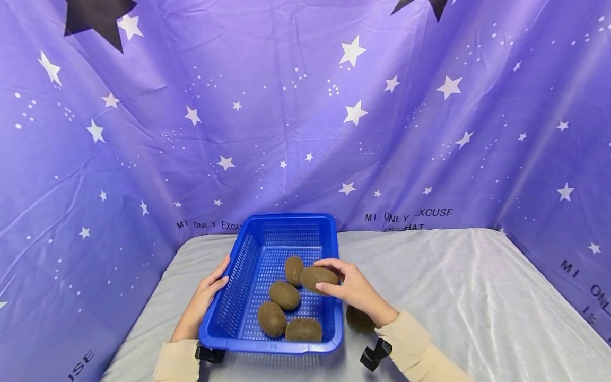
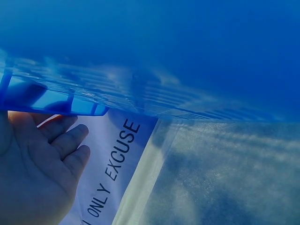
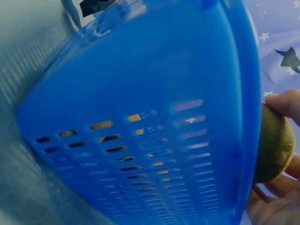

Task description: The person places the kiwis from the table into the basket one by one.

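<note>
A blue plastic basket point(image 1: 273, 346) with slotted walls holds several brown kiwis, one of them a kiwi point(image 1: 285, 295) near the middle. My right hand point(image 1: 355, 286) holds another kiwi point(image 1: 319, 279) between thumb and fingers, over the basket's right rim. The right wrist view shows this held kiwi point(image 3: 274, 143) beside the rim, pinched by the fingertips. On the left, my left hand point(image 1: 202, 300) rests its fingers and thumb against the basket's outer side. In the left wrist view, that hand's fingers point(image 2: 70, 140) are loosely bent beside the basket rim, the thumb hidden.
One more kiwi point(image 1: 360, 319) lies on the grey cloth-covered table point(image 1: 429, 276), outside the basket and partly hidden by the right forearm. A purple star-patterned curtain point(image 1: 296, 132) encloses the back and both sides. Each wrist wears a black device.
</note>
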Tool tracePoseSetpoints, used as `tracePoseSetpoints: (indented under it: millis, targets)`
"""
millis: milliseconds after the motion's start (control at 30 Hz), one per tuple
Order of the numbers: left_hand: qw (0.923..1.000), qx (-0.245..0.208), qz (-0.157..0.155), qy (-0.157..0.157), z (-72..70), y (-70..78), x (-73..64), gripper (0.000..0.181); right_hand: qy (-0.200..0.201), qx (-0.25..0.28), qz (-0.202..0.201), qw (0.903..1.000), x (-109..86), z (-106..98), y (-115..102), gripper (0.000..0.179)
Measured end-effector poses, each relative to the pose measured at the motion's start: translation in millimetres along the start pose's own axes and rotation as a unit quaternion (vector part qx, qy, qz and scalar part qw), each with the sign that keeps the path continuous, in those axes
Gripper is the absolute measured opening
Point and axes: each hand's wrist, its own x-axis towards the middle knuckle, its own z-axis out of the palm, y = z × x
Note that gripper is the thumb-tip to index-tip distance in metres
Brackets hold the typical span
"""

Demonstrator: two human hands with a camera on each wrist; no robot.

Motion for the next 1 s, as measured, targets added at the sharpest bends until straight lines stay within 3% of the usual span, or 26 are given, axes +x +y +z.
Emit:
tracePoseSetpoints:
  millis: [333, 733, 1000]
  targets:
    - [0.9999, -0.003, -0.011, -0.002, 1.3, 1.5, 0.6, 0.056, 0.006, -0.002, -0.031, 0.9995, -1.3, -2.2, 6.0, 0.037]
    - [1.0000, 0.004, -0.004, 0.000, -0.4, 2.3, 0.6, 0.056, 0.038, -0.003, -0.084, 0.9957, -24.6, -25.6, 19.5, 0.032]
    - [0.9999, 0.014, -0.004, 0.000, 0.4, 1.9, -0.3, 0.056, 0.074, -0.015, -0.066, 0.9950, -43.6, -37.4, 26.1, 0.033]
